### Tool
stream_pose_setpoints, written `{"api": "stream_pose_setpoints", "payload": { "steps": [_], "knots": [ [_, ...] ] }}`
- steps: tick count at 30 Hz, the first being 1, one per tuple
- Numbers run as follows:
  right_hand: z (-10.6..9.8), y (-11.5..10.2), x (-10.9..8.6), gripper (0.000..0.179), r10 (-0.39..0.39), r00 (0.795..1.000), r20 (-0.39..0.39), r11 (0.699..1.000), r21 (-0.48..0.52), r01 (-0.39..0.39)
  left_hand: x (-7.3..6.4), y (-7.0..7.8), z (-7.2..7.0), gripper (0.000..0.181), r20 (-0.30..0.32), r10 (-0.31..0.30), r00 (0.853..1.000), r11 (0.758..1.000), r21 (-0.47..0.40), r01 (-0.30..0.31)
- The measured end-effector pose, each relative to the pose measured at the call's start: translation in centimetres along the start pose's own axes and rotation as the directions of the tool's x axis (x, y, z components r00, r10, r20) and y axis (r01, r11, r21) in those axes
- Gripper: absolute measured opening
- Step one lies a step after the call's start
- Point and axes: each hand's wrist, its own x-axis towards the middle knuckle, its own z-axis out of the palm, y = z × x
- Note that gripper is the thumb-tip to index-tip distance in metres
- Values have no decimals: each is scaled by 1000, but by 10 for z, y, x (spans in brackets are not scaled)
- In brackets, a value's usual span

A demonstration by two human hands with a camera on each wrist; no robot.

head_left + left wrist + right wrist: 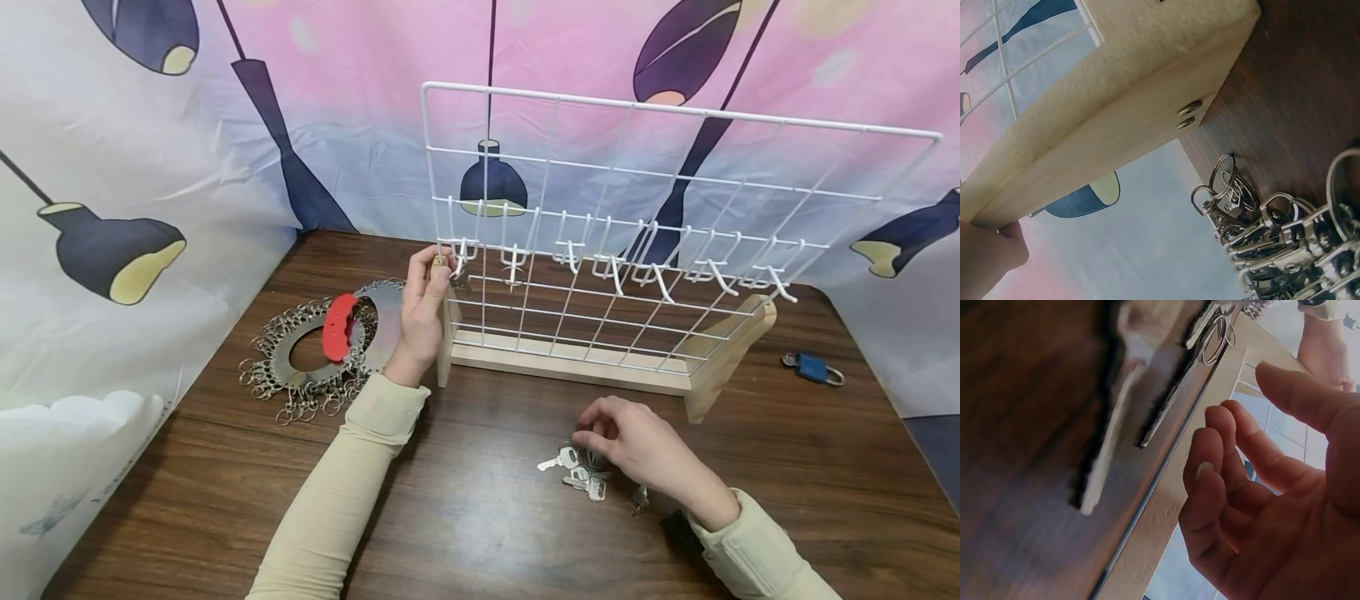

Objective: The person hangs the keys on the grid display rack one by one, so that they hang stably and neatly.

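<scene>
My left hand [422, 312] grips the left wooden side post [445, 342] of a white wire grid rack [555, 312], thumb on the near side. In the left wrist view its fingers [997, 253] touch the post's end. Over a small pile of silver keys [577, 477] hovers my right hand [637, 442]. The right wrist view shows its fingers loosely bent, thumb apart, nothing between them. Another key [638, 498] lies below the right wrist. White hooks [615, 271] line the grid; small metal rings [513, 279] hang at the left ones.
Left of the rack lies a metal ring plate [283, 354] with a red handle [341, 327] and many small clasps [300, 404] around it. A blue padlock [813, 368] lies at the right. Printed fabric [337, 108] encloses the wooden table [465, 517] at the back and sides.
</scene>
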Motion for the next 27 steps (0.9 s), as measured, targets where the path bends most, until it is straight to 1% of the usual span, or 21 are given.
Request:
{"api": "stream_pose_setpoints", "payload": {
  "steps": [8, 13, 17, 23, 27],
  "knots": [
    [2, -2, 2, 25, 24, 998, 50, 998, -63, -21, 0, 1, 1, 23, 2, 0, 1000, 1000, -7, 0],
    [4, -4, 3, 26, 37, 997, 70, 993, -113, -29, 0, 1, 1, 23, 7, -1, 1000, 1000, 0, 1],
    [4, -4, 3, 26, 35, 996, 85, 990, -141, -22, 1, 0, 1, 29, 10, 4, 1000, 1000, 9, -4],
    [5, -3, 5, 24, 28, 994, 104, 990, -142, -13, 1, 0, 0, 34, 7, -1, 1000, 1000, 11, 1],
    [6, -3, 5, 22, 14, 994, 106, 990, -139, 1, 0, 1, 0, 28, 5, 0, 1000, 1000, 14, 0]
  ]
}}
